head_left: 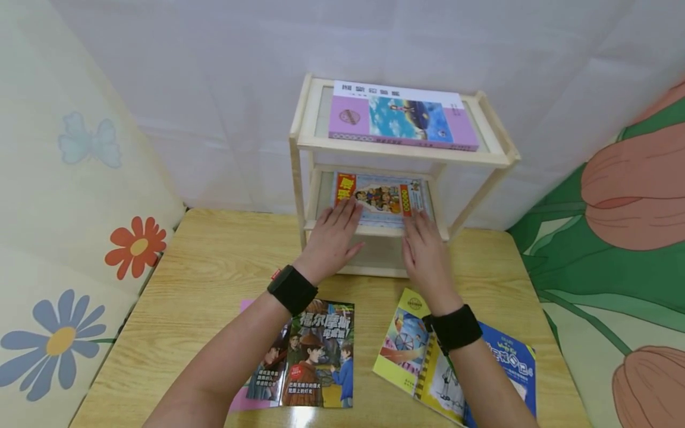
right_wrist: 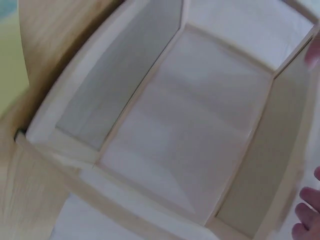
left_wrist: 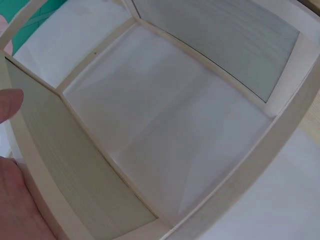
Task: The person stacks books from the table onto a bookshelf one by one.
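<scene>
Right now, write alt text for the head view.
A person's left hand and right hand rest on a pale-blue illustrated book with red panels on the middle shelf of a light wooden rack; a pink-and-white book lies on top. On the wood-grain table lie dark illustrated books at left, yellow and blue books at right.

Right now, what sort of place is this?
Looks like an indoor book corner, possibly a child's or a staged one: a small shelf with books on it, more books on the table, and flower-print walls.
</scene>
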`<action>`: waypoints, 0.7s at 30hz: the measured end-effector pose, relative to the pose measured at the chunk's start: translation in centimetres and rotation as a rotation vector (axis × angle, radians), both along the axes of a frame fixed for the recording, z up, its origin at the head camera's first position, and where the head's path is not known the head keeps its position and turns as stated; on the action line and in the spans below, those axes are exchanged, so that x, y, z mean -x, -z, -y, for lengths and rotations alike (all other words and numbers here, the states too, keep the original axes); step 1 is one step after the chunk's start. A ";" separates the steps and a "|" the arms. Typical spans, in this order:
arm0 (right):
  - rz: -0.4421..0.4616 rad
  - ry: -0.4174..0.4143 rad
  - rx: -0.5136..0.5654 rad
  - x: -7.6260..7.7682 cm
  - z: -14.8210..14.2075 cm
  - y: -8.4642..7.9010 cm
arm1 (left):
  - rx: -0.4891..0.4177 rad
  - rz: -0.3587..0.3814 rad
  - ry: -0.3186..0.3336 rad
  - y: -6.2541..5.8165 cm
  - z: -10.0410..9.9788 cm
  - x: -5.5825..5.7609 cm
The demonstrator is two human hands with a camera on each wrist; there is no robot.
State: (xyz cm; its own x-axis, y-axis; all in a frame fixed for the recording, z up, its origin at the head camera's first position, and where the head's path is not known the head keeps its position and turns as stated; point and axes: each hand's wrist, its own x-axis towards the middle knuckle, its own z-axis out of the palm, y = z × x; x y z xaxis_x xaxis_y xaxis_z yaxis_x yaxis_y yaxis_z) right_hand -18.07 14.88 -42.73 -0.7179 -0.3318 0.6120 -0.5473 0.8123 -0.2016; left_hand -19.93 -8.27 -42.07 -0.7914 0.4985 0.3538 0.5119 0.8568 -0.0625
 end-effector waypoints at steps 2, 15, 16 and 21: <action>-0.030 -0.037 0.052 -1.1 0.3 0.2 | -0.006 0.012 -0.002 0.0 0.0 -0.1; 0.035 -0.212 0.098 -7.7 2.3 2.9 | -0.158 -0.023 0.094 1.9 0.4 -5.3; 0.049 -0.220 0.087 -8.1 2.6 3.3 | -0.163 0.001 0.100 2.2 0.5 -6.1; 0.143 -0.230 -0.018 -9.9 3.5 5.4 | -0.139 0.159 0.111 4.8 1.5 -8.8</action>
